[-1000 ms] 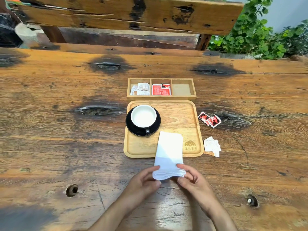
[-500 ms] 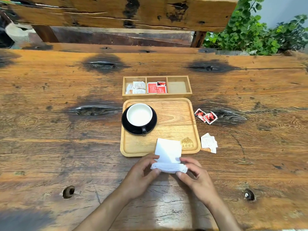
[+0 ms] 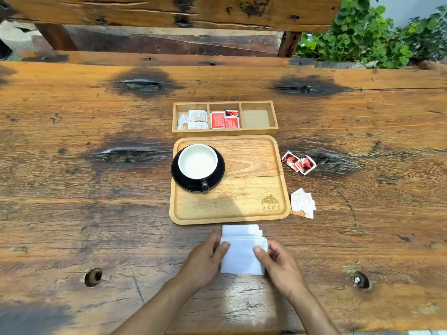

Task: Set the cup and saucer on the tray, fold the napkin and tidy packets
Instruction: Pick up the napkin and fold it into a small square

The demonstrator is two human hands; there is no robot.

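Folded white napkin (image 3: 243,255) on the table (image 3: 96,213), just before the tray (image 3: 242,213). Left hand (image 3: 205,259) and right hand (image 3: 278,264) pinch its side edges, thumbs on top. Cup (image 3: 197,161) and saucer (image 3: 179,175) sit on the tray's left.

**One head-worn view, looking forward and down**

The single wide-angle camera sits above the near edge of the table (image 3: 72,213), facing across it. Both forearms enter from the bottom; a bench (image 3: 169,10) and plants (image 3: 377,32) fill the top.
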